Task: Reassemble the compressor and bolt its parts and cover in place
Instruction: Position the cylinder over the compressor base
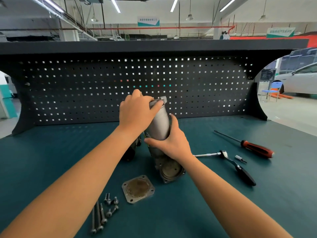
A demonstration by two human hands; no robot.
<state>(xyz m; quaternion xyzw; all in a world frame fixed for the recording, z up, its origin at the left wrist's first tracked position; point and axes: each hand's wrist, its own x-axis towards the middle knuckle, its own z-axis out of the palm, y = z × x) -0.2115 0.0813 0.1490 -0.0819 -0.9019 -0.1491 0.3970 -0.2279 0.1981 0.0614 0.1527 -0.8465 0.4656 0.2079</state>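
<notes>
Item: compressor body [161, 125], grey cast-metal cylinder, standing tilted at mid-desk, its round flanged end [171, 170] down on the teal desk [214, 212].

Hold: left hand [135, 114] curled over the upper end, thumb across the rim; right hand [171, 143] wrapped round the barrel at mid-height. Both hands grasp it.

Handling, as I judge it: heavy for its size, rigid, smooth along the barrel and likely to slip if oily. Best taken low on the barrel or by the flange, with the base kept on the desk.

Loose parts: square cover plate [138, 188] lying flat just in front of the flange; bolts [104, 212], long and short, grouped left of the plate.

Tools, to the right: ratchet wrench [236, 166], small socket bit [240, 158], red-handled screwdriver [253, 148].

A dark part [130, 152] sits behind the left forearm, too hidden to name.
</notes>
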